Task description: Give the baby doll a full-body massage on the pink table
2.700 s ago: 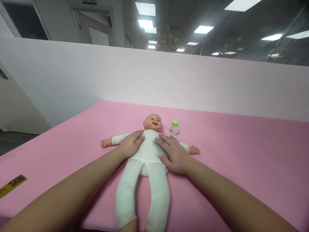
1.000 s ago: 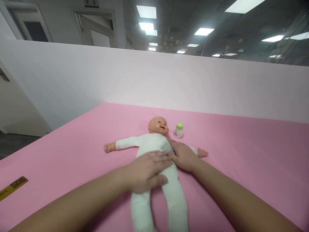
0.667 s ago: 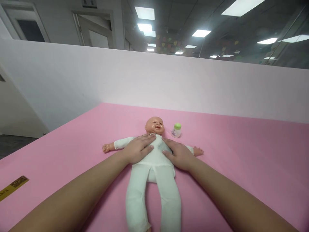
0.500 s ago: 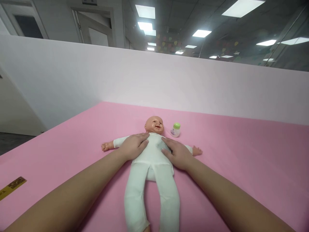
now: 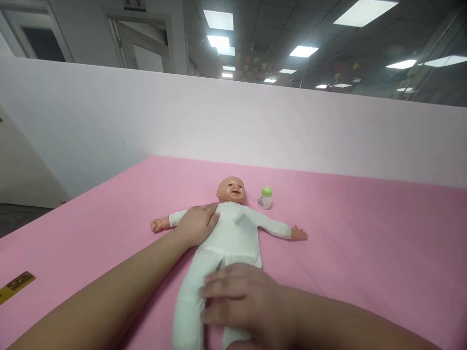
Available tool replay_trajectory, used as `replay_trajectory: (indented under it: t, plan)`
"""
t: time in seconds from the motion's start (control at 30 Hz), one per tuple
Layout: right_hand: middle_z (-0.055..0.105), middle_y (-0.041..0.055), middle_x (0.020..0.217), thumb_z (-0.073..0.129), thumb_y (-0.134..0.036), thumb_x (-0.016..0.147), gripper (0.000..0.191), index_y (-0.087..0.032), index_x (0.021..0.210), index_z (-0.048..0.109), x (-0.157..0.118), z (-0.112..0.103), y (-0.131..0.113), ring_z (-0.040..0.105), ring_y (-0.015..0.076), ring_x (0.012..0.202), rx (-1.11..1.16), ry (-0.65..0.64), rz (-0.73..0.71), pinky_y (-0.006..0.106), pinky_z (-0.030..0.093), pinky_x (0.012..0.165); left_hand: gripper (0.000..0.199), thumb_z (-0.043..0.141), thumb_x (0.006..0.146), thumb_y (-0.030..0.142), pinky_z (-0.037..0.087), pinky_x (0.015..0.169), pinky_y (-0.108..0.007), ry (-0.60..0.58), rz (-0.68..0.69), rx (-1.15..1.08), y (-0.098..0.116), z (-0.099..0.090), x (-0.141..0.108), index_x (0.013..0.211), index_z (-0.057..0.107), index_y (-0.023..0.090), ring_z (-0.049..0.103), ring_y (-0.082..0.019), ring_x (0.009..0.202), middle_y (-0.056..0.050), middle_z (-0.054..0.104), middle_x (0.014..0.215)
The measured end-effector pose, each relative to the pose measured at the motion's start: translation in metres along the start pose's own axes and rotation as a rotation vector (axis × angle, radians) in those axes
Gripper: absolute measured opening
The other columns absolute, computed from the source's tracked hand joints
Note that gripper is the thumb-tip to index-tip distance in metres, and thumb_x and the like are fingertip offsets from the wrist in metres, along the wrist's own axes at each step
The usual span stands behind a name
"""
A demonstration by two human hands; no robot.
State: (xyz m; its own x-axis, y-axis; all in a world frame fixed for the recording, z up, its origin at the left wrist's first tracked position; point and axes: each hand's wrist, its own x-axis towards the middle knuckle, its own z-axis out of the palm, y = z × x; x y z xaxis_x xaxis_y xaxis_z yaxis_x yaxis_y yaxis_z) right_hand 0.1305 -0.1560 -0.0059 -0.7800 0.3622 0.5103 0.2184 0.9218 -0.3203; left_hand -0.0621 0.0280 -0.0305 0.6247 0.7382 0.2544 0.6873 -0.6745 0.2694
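Note:
A baby doll [image 5: 237, 233] in a white cloth body lies face up with its arms spread. My left hand [image 5: 199, 224] rests flat against the side of its chest, by the shoulder on the left, fingers stretched toward the neck. Over the doll's upper legs is my right hand [image 5: 251, 304], slightly blurred, its fingers extended and a little apart. Whether it touches the legs I cannot tell. It covers much of the leg on the right. Beside the doll's head stands a small clear bottle [image 5: 265, 198] with a green cap.
The doll lies on a pink surface [image 5: 365, 253]. A white panel [image 5: 292, 131] rises behind it. At the left edge a yellow label with a dark printed code [image 5: 18, 286] is stuck on the surface.
My right hand has left the doll's chest and moved down over its legs. My left hand stays at the chest. The doll's legs have shifted slightly left.

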Motion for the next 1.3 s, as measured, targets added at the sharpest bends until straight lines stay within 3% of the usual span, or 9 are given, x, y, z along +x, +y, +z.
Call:
replay_trajectory:
  t: [0.13,0.37,0.5,0.6,0.77,0.9,1.0,1.13,1.3]
  plan:
    - [0.062,0.0162,0.150,0.065,-0.062,0.095,0.066,-0.019,0.144,0.062,-0.006,-0.001,0.022,0.052,0.0279,0.147,0.005,0.014,0.156,0.044,0.036,0.125,0.063,0.026,0.110,0.048,0.042,0.116,-0.049,-0.030,0.058,0.044,-0.002,0.004,0.000,0.156,0.049,0.011,0.059,-0.033,0.138,-0.017,0.060,0.152]
    - [0.041,0.0116,0.168,0.051,-0.060,0.104,0.067,-0.026,0.162,0.045,-0.016,-0.019,0.071,0.029,0.0327,0.160,-0.174,-0.045,0.526,0.061,0.015,0.131,0.066,0.024,0.110,0.048,0.036,0.121,-0.051,-0.047,0.086,0.078,-0.004,0.009,0.002,0.159,0.045,0.008,0.053,-0.032,0.144,-0.020,0.055,0.155]
    - [0.035,0.0089,0.172,0.049,-0.057,0.106,0.063,-0.027,0.162,0.045,-0.027,-0.026,0.093,0.028,0.0314,0.161,-0.254,0.022,0.709,0.059,0.021,0.131,0.068,0.026,0.110,0.051,0.032,0.124,-0.053,-0.092,0.103,0.074,-0.006,0.011,-0.001,0.162,0.040,0.010,0.046,-0.032,0.150,-0.020,0.048,0.161]
    - [0.041,0.0098,0.169,0.046,-0.057,0.107,0.063,-0.024,0.161,0.046,-0.034,-0.028,0.102,0.035,0.0303,0.157,-0.268,0.108,0.816,0.054,0.029,0.129,0.069,0.027,0.109,0.052,0.027,0.127,-0.053,-0.118,0.116,0.049,-0.008,0.012,-0.003,0.164,0.036,0.011,0.040,-0.031,0.155,-0.019,0.042,0.165]
    - [0.057,0.0101,0.157,0.045,-0.056,0.107,0.060,-0.025,0.158,0.049,-0.033,-0.035,0.101,0.052,0.0333,0.145,-0.291,0.153,0.888,0.055,0.039,0.121,0.070,0.036,0.106,0.053,0.026,0.129,-0.053,-0.094,0.063,-0.082,-0.007,0.005,-0.009,0.163,0.039,0.012,0.040,-0.033,0.154,-0.017,0.041,0.166]
    - [0.066,0.0086,0.147,0.043,-0.056,0.107,0.058,-0.029,0.158,0.049,-0.030,-0.039,0.096,0.061,0.0349,0.134,-0.284,0.154,0.940,0.054,0.045,0.113,0.061,0.054,0.100,0.050,0.050,0.112,-0.048,-0.011,0.045,-0.362,0.004,-0.016,-0.022,0.152,0.056,0.019,0.059,-0.035,0.138,-0.013,0.058,0.155]
    - [0.067,0.0085,0.145,0.045,-0.057,0.106,0.059,-0.029,0.158,0.050,-0.031,-0.040,0.096,0.062,0.0349,0.133,-0.282,0.164,0.939,0.053,0.046,0.111,0.052,0.062,0.098,0.046,0.056,0.104,-0.044,-0.020,0.082,-0.520,0.018,-0.033,-0.033,0.145,0.065,0.023,0.066,-0.032,0.127,-0.009,0.067,0.143]
    - [0.067,0.0080,0.146,0.045,-0.057,0.106,0.059,-0.029,0.158,0.049,-0.033,-0.041,0.097,0.062,0.0340,0.132,-0.275,0.164,0.924,0.052,0.046,0.111,0.038,0.066,0.094,0.032,0.057,0.102,-0.042,-0.104,0.272,-0.636,0.041,-0.046,-0.045,0.131,0.075,0.025,0.070,-0.030,0.120,-0.006,0.075,0.130]
    - [0.068,0.0067,0.143,0.046,-0.055,0.107,0.055,-0.030,0.155,0.052,-0.035,-0.040,0.100,0.063,0.0314,0.130,-0.266,0.184,0.885,0.048,0.046,0.110,0.045,0.067,0.089,0.018,0.059,0.100,-0.040,-0.181,0.512,-0.788,0.071,-0.045,-0.056,0.133,0.074,0.025,0.074,-0.028,0.111,-0.006,0.078,0.123]
